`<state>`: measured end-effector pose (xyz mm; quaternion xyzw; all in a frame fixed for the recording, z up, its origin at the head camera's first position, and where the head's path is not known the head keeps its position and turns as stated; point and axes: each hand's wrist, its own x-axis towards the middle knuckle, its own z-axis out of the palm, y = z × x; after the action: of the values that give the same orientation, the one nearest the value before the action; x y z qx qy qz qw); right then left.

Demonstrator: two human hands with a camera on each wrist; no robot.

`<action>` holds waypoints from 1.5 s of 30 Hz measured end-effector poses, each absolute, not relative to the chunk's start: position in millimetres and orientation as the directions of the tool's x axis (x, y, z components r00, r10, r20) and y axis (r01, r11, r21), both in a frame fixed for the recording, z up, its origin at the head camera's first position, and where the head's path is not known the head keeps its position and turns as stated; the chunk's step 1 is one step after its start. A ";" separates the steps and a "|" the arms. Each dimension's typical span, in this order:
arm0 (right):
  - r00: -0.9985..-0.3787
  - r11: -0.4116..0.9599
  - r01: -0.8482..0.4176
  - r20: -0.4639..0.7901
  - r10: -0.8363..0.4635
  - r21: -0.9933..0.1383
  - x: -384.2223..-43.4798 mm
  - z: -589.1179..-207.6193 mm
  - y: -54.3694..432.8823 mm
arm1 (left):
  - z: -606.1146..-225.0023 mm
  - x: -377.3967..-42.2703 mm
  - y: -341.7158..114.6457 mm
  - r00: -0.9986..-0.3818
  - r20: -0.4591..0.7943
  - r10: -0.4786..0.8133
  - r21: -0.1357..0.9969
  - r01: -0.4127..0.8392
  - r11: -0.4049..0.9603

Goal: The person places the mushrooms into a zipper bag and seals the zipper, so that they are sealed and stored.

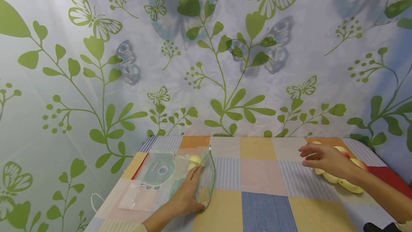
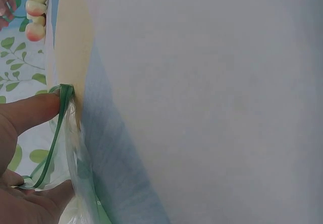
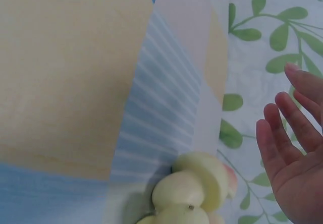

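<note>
A clear plastic zip bag (image 1: pixel 135 198) with a green zip edge and a pale cartoon print lies on the left of the table. Inside it, near the mouth, shows a pale yellow fruit (image 1: pixel 195 159). My left hand (image 1: pixel 185 198) rests at the bag's mouth, thumb and straight fingers spread apart, touching the green edge (image 2: pixel 54 138), which bows apart. Over on the right, my right hand (image 1: pixel 333 158) hovers with relaxed fingers above a group of pale yellow fruits (image 1: pixel 352 186), some blushed red. Nothing is in it. The right wrist view shows these fruits (image 3: pixel 179 188) beside the open palm.
A patchwork cloth (image 1: pixel 264 208) covers the table. Behind it hangs a curtain (image 1: pixel 199 117) printed with green leaves and butterflies. A white loop of cord (image 1: pixel 93 201) shows at the table's left side.
</note>
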<state>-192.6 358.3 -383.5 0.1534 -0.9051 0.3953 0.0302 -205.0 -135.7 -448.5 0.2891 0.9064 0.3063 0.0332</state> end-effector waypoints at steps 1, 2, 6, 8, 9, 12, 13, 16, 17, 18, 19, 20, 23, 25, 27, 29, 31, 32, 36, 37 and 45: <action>-0.955 0.653 -0.291 0.170 -0.243 -0.700 -191.4 -383.2 360.7 | -448.4 -205.0 -135.6 -0.830 0.119 0.545 0.574 0.505 0.644; -0.956 0.672 -0.290 0.173 -0.237 -0.681 -190.8 -383.2 363.7 | -448.3 -205.0 -135.5 -0.830 0.122 0.545 0.571 0.508 0.645; -0.965 0.748 -0.263 0.157 -0.210 -0.610 -186.9 -383.3 375.6 | -448.3 -206.3 -135.2 -0.833 0.123 0.539 0.566 0.505 0.652; -0.955 0.768 -0.298 0.186 -0.233 -0.567 -185.3 -385.5 382.5 | -448.3 -206.8 -135.2 -0.835 0.122 0.537 0.564 0.504 0.654; -0.949 0.767 -0.314 0.199 -0.243 -0.560 -184.3 -386.7 385.5 | -448.4 -207.2 -135.2 -0.836 0.120 0.536 0.566 0.501 0.655; -0.937 0.761 -0.347 0.227 -0.264 -0.548 -180.1 -391.0 395.2 | -448.8 -207.7 -135.8 -0.833 0.126 0.538 0.563 0.507 0.653; -0.934 0.762 -0.355 0.237 -0.267 -0.541 -178.6 -392.5 398.4 | -448.8 -207.7 -136.1 -0.832 0.129 0.540 0.562 0.510 0.651; -0.935 0.772 -0.353 0.221 -0.276 -0.529 -173.4 -395.2 407.8 | -449.0 -207.8 -136.6 -0.829 0.131 0.544 0.561 0.514 0.649; -0.933 0.777 -0.358 0.229 -0.277 -0.518 -172.0 -396.3 410.9 | -448.7 -207.7 -136.6 -0.830 0.125 0.543 0.563 0.510 0.651; -0.929 0.776 -0.368 0.238 -0.284 -0.512 -170.6 -397.9 413.8 | -448.7 -207.6 -136.4 -0.831 0.121 0.543 0.565 0.508 0.650; -0.927 0.778 -0.373 0.248 -0.283 -0.505 -169.3 -399.1 415.7 | -448.5 -207.5 -136.2 -0.832 0.118 0.543 0.567 0.505 0.651; -0.925 0.784 -0.374 0.259 -0.278 -0.495 -168.0 -400.6 418.1 | -448.4 -207.4 -136.0 -0.833 0.114 0.541 0.566 0.502 0.654; -0.925 0.794 -0.364 0.286 -0.249 -0.487 -164.2 -404.7 424.1 | -447.1 -206.1 -135.6 -0.834 0.113 0.541 0.569 0.500 0.653; -0.928 0.797 -0.354 0.287 -0.236 -0.490 -161.4 -406.9 427.5 | -446.5 -205.2 -135.4 -0.832 0.115 0.542 0.567 0.503 0.652; -0.929 0.791 -0.354 0.282 -0.238 -0.499 -158.9 -408.9 431.7 | -446.3 -204.7 -135.6 -0.830 0.116 0.545 0.570 0.505 0.648; -0.932 0.796 -0.348 0.276 -0.236 -0.495 -156.2 -410.8 435.1 | -446.8 -205.2 -135.7 -0.830 0.115 0.545 0.570 0.505 0.649; -0.939 0.813 -0.327 0.261 -0.223 -0.482 -153.7 -411.3 438.0 | -447.7 -205.7 -135.9 -0.832 0.109 0.544 0.570 0.501 0.651; -0.946 0.824 -0.308 0.248 -0.210 -0.476 -152.5 -411.0 439.2 | -447.9 -206.0 -136.0 -0.832 0.108 0.544 0.570 0.500 0.652; -0.973 0.864 -0.217 0.171 -0.154 -0.455 -149.4 -408.1 442.4 | -448.1 -206.1 -136.2 -0.829 0.112 0.548 0.569 0.506 0.648; -0.979 0.871 -0.192 0.151 -0.137 -0.452 -148.6 -408.0 442.5 | -447.7 -205.8 -136.1 -0.828 0.114 0.549 0.570 0.508 0.646; -0.949 0.896 -0.245 0.282 -0.144 -0.369 -144.7 -425.6 449.2 | -447.6 -206.6 -135.8 -0.828 0.108 0.551 0.577 0.503 0.644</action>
<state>-144.7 449.2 -425.6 0.1007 -0.9657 0.2041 0.1247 -206.6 -135.8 -447.6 0.2908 0.9057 0.3060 0.0389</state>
